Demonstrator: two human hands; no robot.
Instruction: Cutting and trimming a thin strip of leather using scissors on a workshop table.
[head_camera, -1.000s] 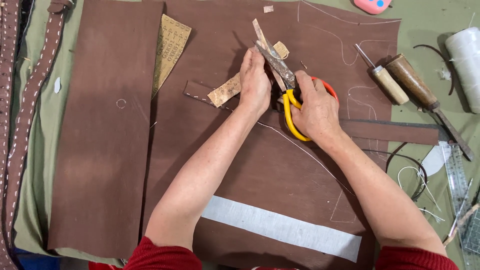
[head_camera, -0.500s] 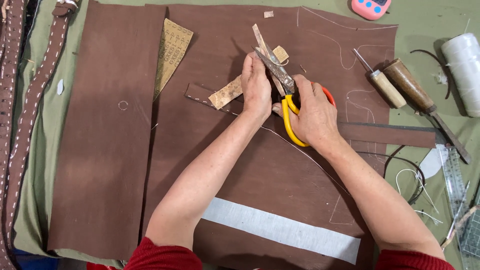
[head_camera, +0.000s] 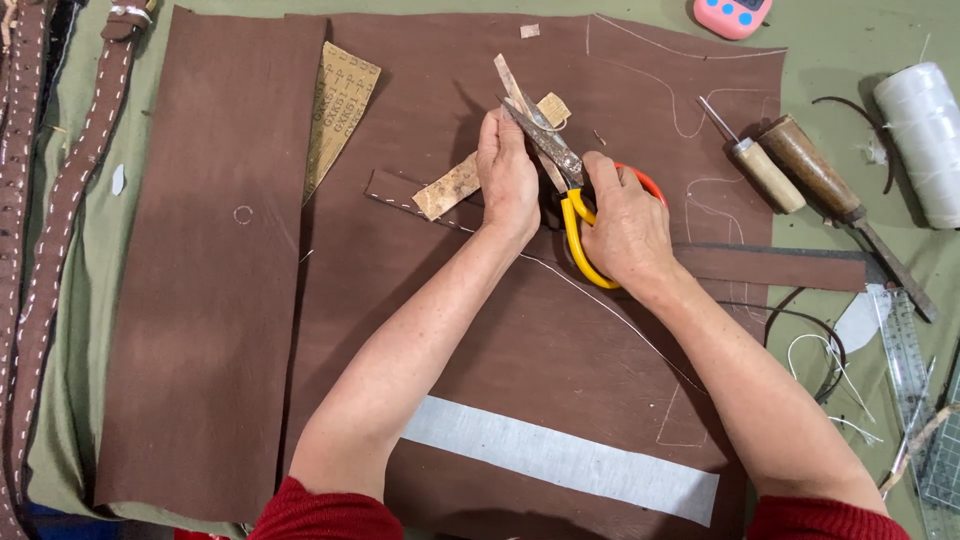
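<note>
Where the green worktop (head_camera: 880, 30) shows at the edges, it carries two large brown leather sheets: a wide one (head_camera: 500, 330) with chalk lines and a white strip (head_camera: 560, 458), and a narrower panel (head_camera: 205, 260) to its left. Stitched belts (head_camera: 60, 210) lie along the far left. Over the wide sheet, right hand (head_camera: 622, 222) closed through the yellow-and-orange handles of the scissors (head_camera: 560, 175), blades angled up-left. Left hand (head_camera: 508, 175) pinches a thin tan leather strip (head_camera: 515, 90) against the blades. Awls (head_camera: 790, 160), white thread spool (head_camera: 925, 140) well right.
</note>
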